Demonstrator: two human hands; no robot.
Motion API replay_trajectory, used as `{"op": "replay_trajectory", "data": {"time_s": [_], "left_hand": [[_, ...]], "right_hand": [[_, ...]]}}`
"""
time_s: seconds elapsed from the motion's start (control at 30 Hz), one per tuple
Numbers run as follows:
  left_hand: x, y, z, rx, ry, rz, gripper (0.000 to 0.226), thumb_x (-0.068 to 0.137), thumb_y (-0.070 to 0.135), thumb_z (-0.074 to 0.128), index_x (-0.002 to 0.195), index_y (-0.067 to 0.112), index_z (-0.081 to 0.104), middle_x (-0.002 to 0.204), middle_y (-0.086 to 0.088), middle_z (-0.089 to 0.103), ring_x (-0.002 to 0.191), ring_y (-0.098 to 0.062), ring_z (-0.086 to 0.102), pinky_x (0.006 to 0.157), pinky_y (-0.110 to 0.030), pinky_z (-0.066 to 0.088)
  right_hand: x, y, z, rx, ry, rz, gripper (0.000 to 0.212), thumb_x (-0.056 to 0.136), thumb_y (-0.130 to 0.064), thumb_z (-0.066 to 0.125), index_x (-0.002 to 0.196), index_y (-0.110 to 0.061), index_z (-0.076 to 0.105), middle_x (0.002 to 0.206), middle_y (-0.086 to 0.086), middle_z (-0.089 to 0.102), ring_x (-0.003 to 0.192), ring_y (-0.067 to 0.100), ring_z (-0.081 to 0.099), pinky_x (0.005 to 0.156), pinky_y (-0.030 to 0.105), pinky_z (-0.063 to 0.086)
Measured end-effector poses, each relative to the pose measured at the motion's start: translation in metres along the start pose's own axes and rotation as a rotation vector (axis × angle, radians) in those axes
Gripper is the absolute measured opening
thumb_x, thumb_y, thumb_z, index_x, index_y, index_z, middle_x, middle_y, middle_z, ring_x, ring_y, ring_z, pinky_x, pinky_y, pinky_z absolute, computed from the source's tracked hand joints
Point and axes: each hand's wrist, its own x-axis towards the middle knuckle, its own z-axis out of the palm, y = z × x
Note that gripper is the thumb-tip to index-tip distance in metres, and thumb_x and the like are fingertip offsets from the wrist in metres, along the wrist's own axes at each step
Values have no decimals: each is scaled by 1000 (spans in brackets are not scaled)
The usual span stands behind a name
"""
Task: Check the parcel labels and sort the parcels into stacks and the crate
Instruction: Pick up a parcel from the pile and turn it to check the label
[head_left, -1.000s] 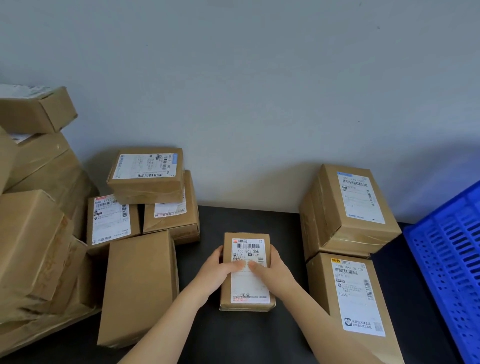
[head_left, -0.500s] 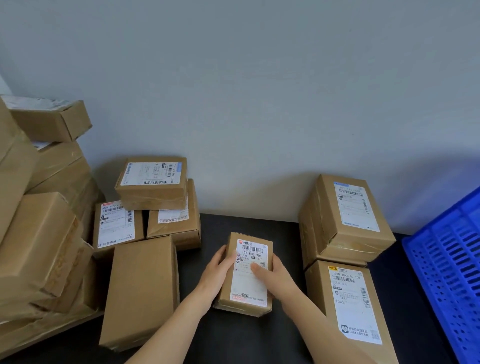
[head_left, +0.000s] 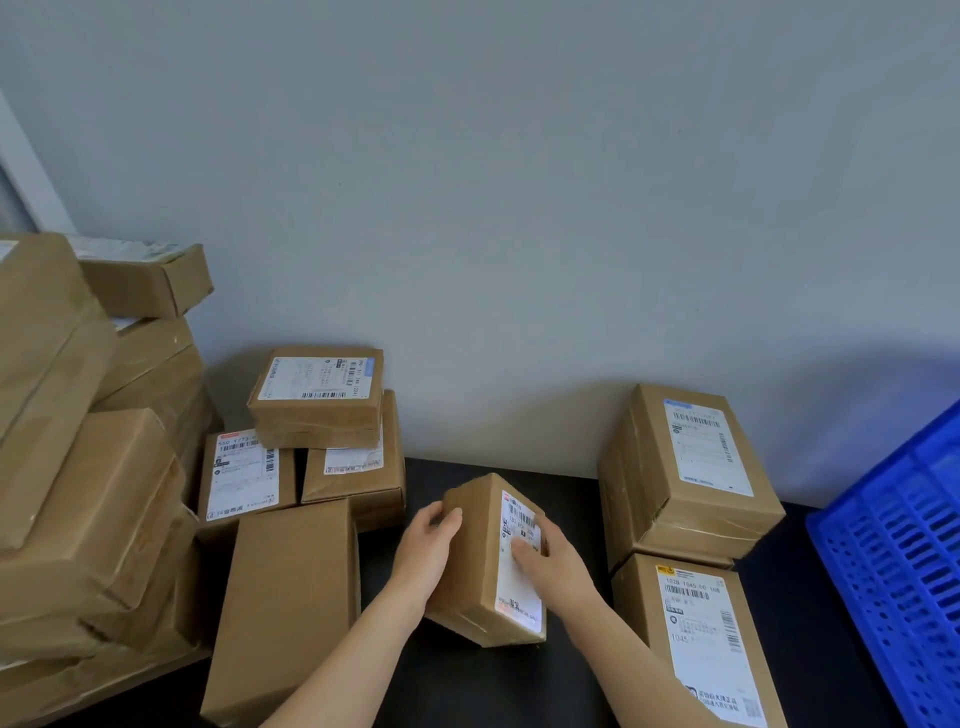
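Note:
A small brown parcel (head_left: 480, 566) with a white label sits tilted up on its edge at the middle of the black table, label facing right. My left hand (head_left: 428, 551) grips its plain left side, fingers curled over the top edge. My right hand (head_left: 550, 564) holds the label side, fingers across the label. A blue slatted crate (head_left: 893, 561) stands at the right edge. Two labelled parcels are stacked to the right: an upper one (head_left: 691, 467) and a lower one (head_left: 696, 639).
On the left, a plain parcel (head_left: 288, 597) lies beside my left arm. Behind it lie labelled parcels (head_left: 244, 475), with one (head_left: 319, 389) stacked on top. A tall pile of large boxes (head_left: 83, 467) fills the far left. A grey wall (head_left: 519, 208) backs the table.
Both hands have tipped the small parcel from lying flat, label up, onto its edge, so the label now faces right. The camera view shifted slightly upward.

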Motion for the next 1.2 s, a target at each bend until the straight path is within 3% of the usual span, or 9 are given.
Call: {"op": "replay_trajectory", "data": {"time_s": [0.1,0.2,0.27,0.4,0.57,1.2], "left_hand": [[2,2,2,38,48,55,44,99,29,47,141,20,39,140,-2,46,128,-22,43,105,-39,34],[3,2,6,58,53,87,42,98,24,50,139,18,43,136,-3,50,126,-21,46,103,-37,37],[3,3,7,79,39,109,43,96,23,52,138,18,44,135,-3,51,124,-20,48,102,-38,39],[6,3,9,188,-5,132,52,92,27,60,140,21,40,136,-1,50,123,-20,49,99,-37,42],[7,-3,8,197,-128,0,68,88,40,63,144,23,30,138,-2,46,123,-22,48,101,-41,43],[23,3,1,193,-196,-120,71,87,31,66,145,23,27,138,-5,45,123,-26,48,99,-46,45]], "right_hand": [[-2,-6,-1,-13,-9,-10,49,101,-37,40,147,-23,30,139,-2,48,101,9,54,76,16,45],[0,-9,-1,93,-12,17,48,102,-39,34,146,-21,33,139,0,47,120,16,50,99,29,41],[1,-11,-1,154,-12,51,49,101,-42,33,146,-21,32,141,2,45,126,20,46,106,37,38],[3,-9,2,173,-39,76,57,97,-44,44,147,-23,28,142,2,43,126,21,47,105,40,40],[4,-4,3,100,-91,74,68,91,-40,58,148,-24,24,139,0,45,120,19,51,101,38,46],[6,-15,5,33,-118,118,65,94,-33,55,148,-18,21,138,4,46,120,21,50,96,34,44]]}}
